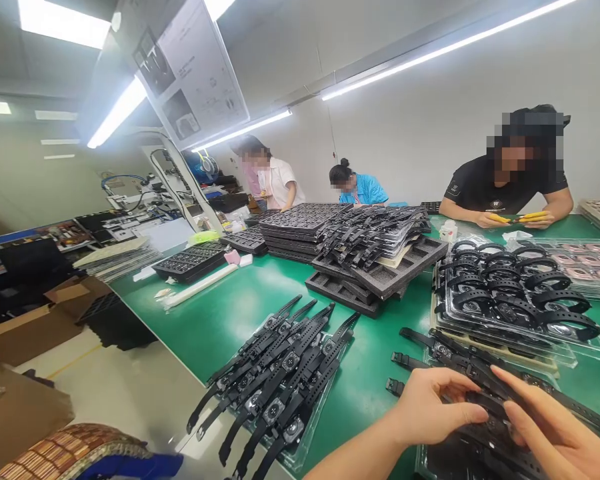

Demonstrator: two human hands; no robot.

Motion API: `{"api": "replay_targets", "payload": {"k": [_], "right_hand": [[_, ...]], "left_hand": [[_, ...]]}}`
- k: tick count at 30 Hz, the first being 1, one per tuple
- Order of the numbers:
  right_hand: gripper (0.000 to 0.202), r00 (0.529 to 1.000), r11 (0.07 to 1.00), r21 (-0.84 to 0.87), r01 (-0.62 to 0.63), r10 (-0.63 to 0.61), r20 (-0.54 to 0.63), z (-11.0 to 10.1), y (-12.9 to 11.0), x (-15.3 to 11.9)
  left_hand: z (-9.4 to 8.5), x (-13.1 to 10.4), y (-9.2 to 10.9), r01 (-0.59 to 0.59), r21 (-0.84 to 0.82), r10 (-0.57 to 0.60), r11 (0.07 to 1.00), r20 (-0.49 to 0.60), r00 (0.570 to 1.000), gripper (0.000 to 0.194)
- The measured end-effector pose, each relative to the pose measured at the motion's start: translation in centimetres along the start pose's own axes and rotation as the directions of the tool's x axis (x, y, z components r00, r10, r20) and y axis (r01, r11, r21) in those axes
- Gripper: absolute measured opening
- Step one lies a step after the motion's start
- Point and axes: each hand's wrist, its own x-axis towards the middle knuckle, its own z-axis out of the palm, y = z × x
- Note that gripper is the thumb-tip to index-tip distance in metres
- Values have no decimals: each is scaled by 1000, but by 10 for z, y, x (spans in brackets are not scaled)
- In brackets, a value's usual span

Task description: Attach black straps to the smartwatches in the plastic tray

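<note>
My left hand (433, 407) is at the lower right, its thumb and fingers closed around a black watch strap. Beside it my right hand (555, 420) has its thumb and fingers on the same black watch, over a clear tray. More black watches (445, 348) with straps laid out flat lie just beyond my fingers. Left of my hands, a clear tray of black watches (290, 362) rests on the green table, the straps lying slantwise. Behind my hands stands a stack of clear trays with black watches (507, 287), their straps curved into loops.
Black foam trays (405, 267) are stacked mid-table, with piled watches (365, 233) on top. A person in black (505, 193) wearing yellow finger covers leans on the green table (180, 323) opposite. Two more people work farther back. Cardboard boxes (35, 327) stand on the floor at left.
</note>
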Motion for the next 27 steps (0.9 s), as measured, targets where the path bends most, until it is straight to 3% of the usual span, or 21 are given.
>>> {"api": "replay_targets", "payload": {"k": [5,10,18,27], "right_hand": [[34,999,998,-30,48,-48,21,-2,-3,-1],[28,997,997,74,37,-42,65,0,-17,-1],[22,988,991,124,52,-69,135,0,-21,1],[21,964,993,25,112,-115,238,-2,-26,4]], "left_hand": [[-1,-1,6,-36,-50,35,998,-23,999,41],[-6,0,15,-58,48,59,997,-39,997,27],[-11,0,18,-92,155,89,984,29,996,28],[-12,0,20,-101,216,93,971,46,995,27]]}}
